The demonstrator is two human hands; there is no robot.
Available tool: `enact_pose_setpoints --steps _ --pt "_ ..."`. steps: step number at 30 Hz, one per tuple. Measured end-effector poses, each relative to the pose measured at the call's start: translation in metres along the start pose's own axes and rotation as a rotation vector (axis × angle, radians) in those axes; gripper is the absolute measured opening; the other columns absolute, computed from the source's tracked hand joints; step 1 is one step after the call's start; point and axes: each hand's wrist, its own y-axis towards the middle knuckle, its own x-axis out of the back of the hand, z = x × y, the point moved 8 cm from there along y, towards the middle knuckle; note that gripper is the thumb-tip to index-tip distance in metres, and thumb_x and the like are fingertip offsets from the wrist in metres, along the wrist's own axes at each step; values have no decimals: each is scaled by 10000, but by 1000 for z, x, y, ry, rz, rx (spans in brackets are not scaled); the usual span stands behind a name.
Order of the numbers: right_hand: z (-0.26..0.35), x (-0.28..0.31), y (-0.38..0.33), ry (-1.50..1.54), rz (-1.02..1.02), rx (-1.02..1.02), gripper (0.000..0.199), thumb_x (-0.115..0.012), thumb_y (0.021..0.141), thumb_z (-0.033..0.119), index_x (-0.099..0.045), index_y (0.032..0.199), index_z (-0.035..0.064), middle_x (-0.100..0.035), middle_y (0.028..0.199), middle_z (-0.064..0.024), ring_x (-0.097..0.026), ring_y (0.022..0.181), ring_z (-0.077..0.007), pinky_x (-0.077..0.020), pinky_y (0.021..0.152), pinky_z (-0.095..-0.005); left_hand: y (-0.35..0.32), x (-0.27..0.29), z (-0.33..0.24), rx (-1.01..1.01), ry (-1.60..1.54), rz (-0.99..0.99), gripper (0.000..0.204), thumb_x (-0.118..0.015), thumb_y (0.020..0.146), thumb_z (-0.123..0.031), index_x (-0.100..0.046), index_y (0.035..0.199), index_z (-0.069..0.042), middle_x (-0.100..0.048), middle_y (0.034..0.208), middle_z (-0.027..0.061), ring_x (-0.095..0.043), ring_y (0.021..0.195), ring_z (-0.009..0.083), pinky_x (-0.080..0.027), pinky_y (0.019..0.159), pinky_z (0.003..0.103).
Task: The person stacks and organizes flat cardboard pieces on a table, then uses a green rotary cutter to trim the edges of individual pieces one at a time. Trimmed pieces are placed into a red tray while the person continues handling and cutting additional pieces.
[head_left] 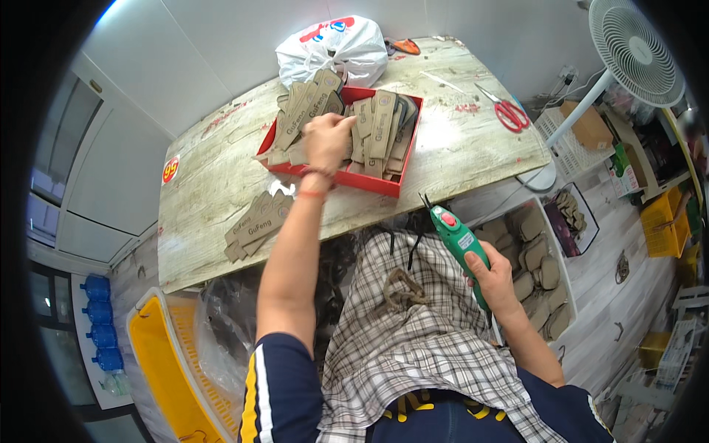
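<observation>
My left hand [329, 140] is over the red box [362, 179] on the table, its fingers curled together at the divide between the piles. Whatever they pinch is hidden. Tan fabric strips [380, 122] with dark print fill the box in overlapping piles, and some stick up past its rim. My right hand [495, 279] grips a green handheld electric tool [459, 240] with a red button and a dark two-pronged tip. That tip points up toward the table's front edge. More tan strips [257, 225] lie fanned near the front left edge.
Red-handled scissors [509, 114] and a white fan [636, 52] are at the right. Behind the box sits a white plastic bag [332, 52]. A plaid apron [399, 347] covers my lap, with a brown loop [405, 288] on it. A yellow basket [166, 369] stands lower left; a bin of tan pads [543, 273] is right.
</observation>
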Motion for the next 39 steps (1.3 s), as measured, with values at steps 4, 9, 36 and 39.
enact_pose_setpoints --steps 4,9,36,39 --pt "-7 5 -1 17 -41 -26 423 -650 910 358 -616 1112 -12 -582 731 -15 -522 569 -64 -440 495 -229 35 -69 -27 181 273 -47 496 -771 698 -461 -724 1014 -82 -676 1053 147 -601 1055 314 -468 929 407" --pt "-2 1 1 9 -32 8 413 -641 918 351 -615 1112 -13 -574 724 -15 -518 566 -66 -440 499 -234 38 -71 -5 68 -185 -300 303 -805 704 -165 -669 938 -29 -676 906 98 -635 840 208 -506 768 346" --pt "15 3 -16 18 -107 56 457 -647 911 384 -610 1148 -6 -564 691 3 -494 554 -57 -415 511 -230 -189 -67 -59 494 -1299 -64 78 -664 889 -72 -619 927 -22 -693 861 63 -648 730 126 -515 669 260" --pt "18 2 -16 29 -101 44 458 -648 910 385 -611 1147 -5 -564 694 -1 -499 556 -60 -424 512 -229 -193 -69 -60 512 -1293 -11 71 -658 890 -60 -627 932 -12 -694 864 64 -646 722 123 -512 661 253"
